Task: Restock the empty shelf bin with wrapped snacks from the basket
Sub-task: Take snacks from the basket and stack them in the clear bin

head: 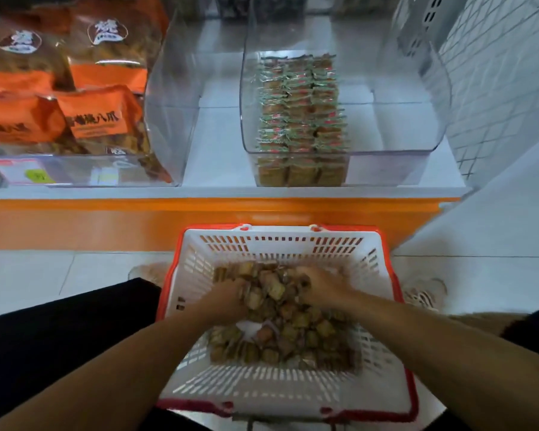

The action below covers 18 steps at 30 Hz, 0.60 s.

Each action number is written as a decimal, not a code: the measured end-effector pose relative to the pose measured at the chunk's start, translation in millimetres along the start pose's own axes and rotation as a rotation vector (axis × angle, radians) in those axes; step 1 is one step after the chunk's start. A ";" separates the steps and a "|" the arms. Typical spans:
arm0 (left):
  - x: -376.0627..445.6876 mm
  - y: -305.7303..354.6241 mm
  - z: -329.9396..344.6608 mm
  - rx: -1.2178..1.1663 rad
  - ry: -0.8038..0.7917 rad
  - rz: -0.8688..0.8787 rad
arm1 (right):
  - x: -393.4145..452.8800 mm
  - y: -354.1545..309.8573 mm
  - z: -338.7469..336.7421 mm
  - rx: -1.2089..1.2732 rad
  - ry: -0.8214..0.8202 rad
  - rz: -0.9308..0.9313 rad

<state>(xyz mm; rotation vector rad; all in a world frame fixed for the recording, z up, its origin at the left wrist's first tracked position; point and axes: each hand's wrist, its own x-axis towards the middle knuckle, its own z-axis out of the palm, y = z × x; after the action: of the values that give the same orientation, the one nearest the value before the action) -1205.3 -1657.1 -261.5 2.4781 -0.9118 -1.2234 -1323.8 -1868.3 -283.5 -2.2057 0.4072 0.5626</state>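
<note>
Left hand and right hand clutch small brown wrapped snacks inside the white slotted plastic basket; better to square them into a stack before lifting.

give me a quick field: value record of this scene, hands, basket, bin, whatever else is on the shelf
left hand: in the basket, fingers curled round wrapped snacks
right hand: in the basket, fingers curled into the snack pile
basket: white with red rim, on the floor below the shelf, partly filled
wrapped snacks: loose brown pile in the basket
clear bin: on the shelf, neat rows of snacks along its left part, right part bare
orange bags: in the bin at far left
</note>
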 end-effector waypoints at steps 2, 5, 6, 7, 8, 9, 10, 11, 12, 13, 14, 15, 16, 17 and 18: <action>14.5 -16.0 14.5 -0.033 0.015 -0.084 | 15.9 11.2 18.9 0.184 0.023 0.141; 36.3 -28.9 32.2 -0.167 0.020 -0.182 | 39.0 15.7 44.3 0.313 0.123 0.290; 40.9 -27.9 37.6 -0.226 0.024 -0.198 | 46.1 17.5 53.1 0.322 0.123 0.323; 44.9 -25.9 43.6 -0.302 0.033 -0.209 | 51.5 19.4 60.9 0.300 0.114 0.344; 47.6 -23.3 49.7 -0.360 0.059 -0.217 | 56.2 22.5 67.7 0.233 0.111 0.358; 51.2 -21.9 55.5 -0.366 0.108 -0.247 | 59.0 24.4 72.0 0.128 0.113 0.374; 53.3 -21.8 59.8 -0.292 0.180 -0.297 | 60.7 25.2 74.6 0.004 0.122 0.385; 54.5 -22.8 63.1 -0.175 0.251 -0.353 | 62.0 23.6 75.4 -0.109 0.132 0.384; 54.7 -24.6 65.9 -0.079 0.287 -0.398 | 63.8 20.3 75.1 -0.196 0.149 0.352; 55.9 -27.6 68.2 -0.035 0.291 -0.410 | 66.3 15.7 73.4 -0.260 0.165 0.291; 57.8 -31.3 71.0 -0.026 0.271 -0.395 | 69.9 11.0 72.0 -0.313 0.169 0.212; 60.7 -35.0 73.6 -0.032 0.237 -0.364 | 73.5 7.4 69.8 -0.357 0.160 0.134; 63.3 -37.7 75.0 -0.060 0.198 -0.345 | 77.9 5.5 68.0 -0.384 0.137 0.067; 66.3 -39.4 75.7 -0.120 0.164 -0.343 | 82.1 5.0 66.5 -0.395 0.103 0.017; 68.5 -40.1 75.2 -0.190 0.149 -0.355 | 86.2 5.5 65.4 -0.400 0.065 -0.022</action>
<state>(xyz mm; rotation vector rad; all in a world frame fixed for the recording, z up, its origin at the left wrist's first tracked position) -1215.2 -1663.7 -370.2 2.6013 -0.3094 -1.1406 -1270.0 -1829.9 -369.4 -2.6130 0.3238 0.6018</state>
